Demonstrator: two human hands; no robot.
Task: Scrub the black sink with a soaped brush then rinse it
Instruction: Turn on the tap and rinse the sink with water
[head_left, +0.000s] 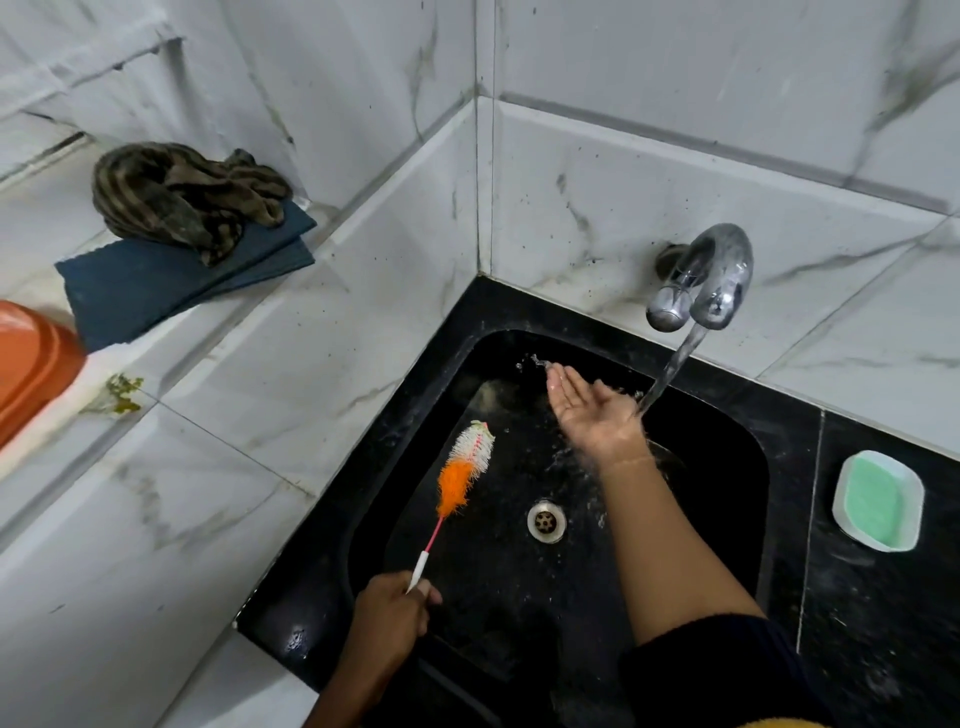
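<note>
While water is running from the curved chrome wall tap (701, 280), the black rectangular stone sink (727, 467) is found wet across its basin, with the round steel drain (546, 521) near the middle. The right hand (592, 410) is held flat, palm up with straight fingers, under the stream at the far side, gripping nothing. The left hand (389, 613) is curled round the white handle end of the long orange-and-white bristle brush (462, 475). The brush's long axis is seen to run from that grip up and away toward the sink's far-left wall, bristles left of the drain. It is judged that rinsing falls to the right hand, nearer the stream.
</note>
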